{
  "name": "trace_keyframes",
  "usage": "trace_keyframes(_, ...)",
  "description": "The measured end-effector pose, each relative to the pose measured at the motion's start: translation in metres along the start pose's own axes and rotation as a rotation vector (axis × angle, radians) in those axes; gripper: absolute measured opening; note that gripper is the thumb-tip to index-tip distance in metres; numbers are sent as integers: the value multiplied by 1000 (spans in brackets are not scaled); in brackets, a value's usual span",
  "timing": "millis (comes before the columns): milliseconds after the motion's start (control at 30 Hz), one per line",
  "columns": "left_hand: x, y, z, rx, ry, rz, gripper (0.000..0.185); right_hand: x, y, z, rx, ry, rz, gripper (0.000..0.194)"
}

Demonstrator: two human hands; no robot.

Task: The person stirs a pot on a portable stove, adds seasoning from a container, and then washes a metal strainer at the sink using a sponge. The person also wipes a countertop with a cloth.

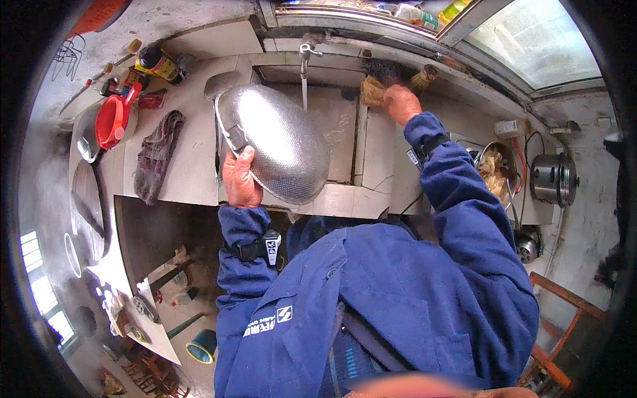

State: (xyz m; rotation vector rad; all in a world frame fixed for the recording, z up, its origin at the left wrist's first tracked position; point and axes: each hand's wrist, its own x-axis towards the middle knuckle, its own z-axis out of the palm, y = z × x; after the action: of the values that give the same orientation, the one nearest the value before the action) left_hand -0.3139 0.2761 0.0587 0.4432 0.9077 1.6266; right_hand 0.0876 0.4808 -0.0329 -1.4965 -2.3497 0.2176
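My left hand [242,178] grips the rim of a large dimpled metal wok [278,142], which is tilted over the left part of the sink with its rounded underside showing. Water runs from the tap [306,49] into the sink basin [341,144], beside the wok. On the ledge right of the basin, my right hand [400,103] is closed around a straw-coloured fibre brush [372,91]. A dark scouring bundle [382,69] and another fibre brush [425,75] lie just behind that hand.
A grey cloth [158,156] and a red plastic strainer [112,122] lie on the left counter, with bottles [158,63] behind. At right stand a pan holding food [495,169] and a lidded steel pot [552,179]. The window frame [358,29] runs behind the sink.
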Motion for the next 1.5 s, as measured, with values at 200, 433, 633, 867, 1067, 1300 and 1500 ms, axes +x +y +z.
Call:
trace_keyframes(200, -2, 12, 23, 47, 34, 84, 35, 0, -3, -9, -60, -124, 187, 24)
trace_keyframes(433, 7, 36, 47, -151, -1, 38, 34, -47, -103, -44, 600, -281, -200, 75)
trace_keyframes(633, 7, 58, 76, -244, 94, -78, 22, -92, -168, -6, 549, -458, -110, 86)
trace_keyframes(867, 2, 75, 60, 186, -344, 42, 54, -67, -165, 35, 823, -53, 187, 31)
trace_keyframes(1067, -22, 52, -35, 548, 335, 128, 46, -31, -204, 45, 1180, -65, 446, 29)
trace_keyframes(1300, -49, 36, -94, 433, 248, 86, 57, -11, -269, 30, 1510, -327, 717, 30)
trace_keyframes(1500, -86, 61, -96, 334, 146, 76, 46, -24, -305, 40, 1617, -566, 803, 42)
